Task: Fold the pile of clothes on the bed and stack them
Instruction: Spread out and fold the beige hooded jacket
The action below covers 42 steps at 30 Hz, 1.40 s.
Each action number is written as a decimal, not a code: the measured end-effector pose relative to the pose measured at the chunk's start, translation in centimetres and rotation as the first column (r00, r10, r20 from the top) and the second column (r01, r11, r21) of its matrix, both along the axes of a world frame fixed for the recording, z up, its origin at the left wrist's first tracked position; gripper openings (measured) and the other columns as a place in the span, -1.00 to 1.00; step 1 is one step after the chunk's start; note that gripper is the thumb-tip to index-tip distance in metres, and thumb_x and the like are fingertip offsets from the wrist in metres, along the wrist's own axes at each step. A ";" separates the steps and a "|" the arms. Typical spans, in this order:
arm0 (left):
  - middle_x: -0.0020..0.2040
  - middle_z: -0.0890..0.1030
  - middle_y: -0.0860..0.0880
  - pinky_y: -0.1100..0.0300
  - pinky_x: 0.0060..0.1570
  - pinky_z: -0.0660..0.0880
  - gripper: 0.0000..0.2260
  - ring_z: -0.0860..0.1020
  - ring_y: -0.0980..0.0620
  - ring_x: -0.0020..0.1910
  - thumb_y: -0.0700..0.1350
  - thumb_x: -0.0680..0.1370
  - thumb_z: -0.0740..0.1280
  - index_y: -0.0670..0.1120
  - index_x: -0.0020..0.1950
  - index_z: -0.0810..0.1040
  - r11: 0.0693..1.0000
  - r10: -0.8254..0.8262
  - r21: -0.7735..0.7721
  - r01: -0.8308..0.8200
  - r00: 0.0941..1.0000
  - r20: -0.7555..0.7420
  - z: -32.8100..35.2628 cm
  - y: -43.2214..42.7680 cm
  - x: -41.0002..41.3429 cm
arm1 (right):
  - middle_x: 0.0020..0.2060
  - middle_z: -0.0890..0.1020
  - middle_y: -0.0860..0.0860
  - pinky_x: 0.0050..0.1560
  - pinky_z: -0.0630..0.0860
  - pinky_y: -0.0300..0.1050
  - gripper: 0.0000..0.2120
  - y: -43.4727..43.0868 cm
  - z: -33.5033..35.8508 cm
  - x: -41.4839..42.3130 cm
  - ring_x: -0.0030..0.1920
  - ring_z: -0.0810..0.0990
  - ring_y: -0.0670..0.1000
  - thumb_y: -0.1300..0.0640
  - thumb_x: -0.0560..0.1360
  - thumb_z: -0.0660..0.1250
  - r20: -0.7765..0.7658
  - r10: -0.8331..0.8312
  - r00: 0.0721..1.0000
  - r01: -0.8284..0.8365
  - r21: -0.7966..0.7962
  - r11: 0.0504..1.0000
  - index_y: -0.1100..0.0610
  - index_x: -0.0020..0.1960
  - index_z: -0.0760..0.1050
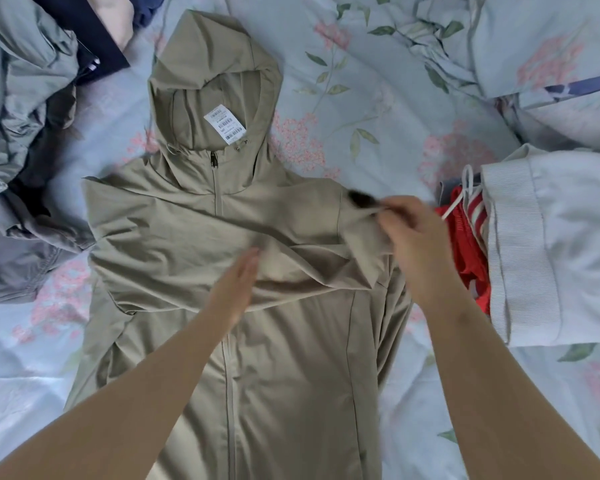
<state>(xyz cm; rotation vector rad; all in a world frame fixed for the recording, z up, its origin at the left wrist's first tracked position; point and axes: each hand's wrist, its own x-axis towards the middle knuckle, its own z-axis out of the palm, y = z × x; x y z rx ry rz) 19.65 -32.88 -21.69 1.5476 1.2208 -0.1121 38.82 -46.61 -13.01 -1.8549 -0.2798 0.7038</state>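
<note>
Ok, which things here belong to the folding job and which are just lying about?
In the job: olive hooded zip jacket, left hand pressing it, right hand pinching its sleeve, crumpled grey garments, folded pale blue garment, red striped shorts.
Lying about: bunched floral quilt.

hooded jacket [194, 237]: thin matt khaki cloth, smooth
tag [225, 123]: white printed paper
bedsheet [378, 109]: soft floral cotton-like cloth
sweatshirt hem [520, 251]: ribbed knit

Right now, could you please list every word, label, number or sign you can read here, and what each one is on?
Tag inside the hood of the jacket: barcodes and lines of print, too small and blurred to read.
Nothing else in view shows any text.
</note>
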 end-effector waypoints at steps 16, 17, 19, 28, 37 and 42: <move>0.54 -0.04 0.12 -0.11 0.42 0.02 -0.49 -0.12 -0.01 0.52 0.17 0.53 0.24 0.31 0.45 0.15 0.554 -0.623 0.345 0.758 0.652 -0.431 -1.2 -3.1 1.3 | -0.51 0.42 0.10 -0.61 0.22 -0.39 -0.79 -7.2 -8.8 -3.8 -0.73 0.20 -0.12 0.37 0.51 0.07 -0.482 -0.569 0.666 0.260 -0.564 0.783 0.20 -0.25 0.34; 0.55 -0.07 0.11 -0.11 0.42 0.02 -0.49 -0.14 -0.02 0.53 0.16 0.54 0.22 0.30 0.46 0.12 0.499 -0.642 0.333 0.800 0.599 -0.478 -1.5 -3.5 1.5 | -0.53 0.44 0.08 -0.61 0.23 -0.37 -0.78 -6.9 -8.8 -3.7 -0.72 0.20 -0.11 0.38 0.52 0.05 -0.505 -0.551 0.664 0.253 -0.542 0.802 0.21 -0.25 0.35; 0.56 -0.08 0.09 -0.12 0.43 0.03 -0.49 -0.13 -0.05 0.53 0.12 0.56 0.20 0.26 0.48 0.11 0.477 -0.633 0.337 0.812 0.583 -0.509 -1.7 -3.7 2.1 | -0.47 0.51 0.10 -0.58 0.29 -0.32 -0.82 -6.5 -8.3 -3.1 -0.71 0.26 -0.10 0.35 0.55 0.03 -0.494 -0.555 0.670 0.329 -0.472 0.818 0.19 -0.16 0.33; 0.22 0.52 0.01 0.21 0.19 0.42 -0.70 0.49 0.02 0.19 -0.02 0.61 0.21 0.01 0.33 0.47 0.978 -0.150 0.154 0.139 0.987 0.059 0.5 -2.4 4.4 | -0.34 0.52 -0.20 -0.18 0.36 -0.49 -0.89 -4.1 0.0 1.2 -0.28 0.51 -0.29 0.19 0.42 0.23 0.583 -0.388 0.714 0.435 0.065 0.898 -0.03 -0.18 0.39; -0.02 0.56 0.04 0.14 -0.10 0.43 -0.62 0.55 0.04 -0.04 0.23 0.59 0.07 0.01 0.12 0.51 0.502 0.827 -0.490 -0.713 0.562 0.029 3.3 2.2 2.1 | -0.12 0.62 -0.01 0.02 0.45 -0.08 -0.85 -3.6 -5.1 -9.0 0.00 0.52 0.03 0.05 0.51 0.23 -0.029 0.913 0.408 -0.768 -0.552 0.326 0.08 -0.06 0.54; 0.06 0.49 0.01 0.33 -0.30 0.48 -0.71 0.52 0.21 -0.20 -0.01 0.57 0.30 -0.06 0.26 0.46 0.930 0.361 -0.132 -0.343 0.921 0.146 2.5 0.6 2.1 | -0.25 0.59 -0.05 -0.22 0.48 -0.16 -0.92 -3.9 -7.5 -7.3 -0.22 0.56 -0.01 0.10 0.52 0.24 -0.208 -0.074 0.975 -0.009 -0.372 0.928 0.03 -0.03 0.49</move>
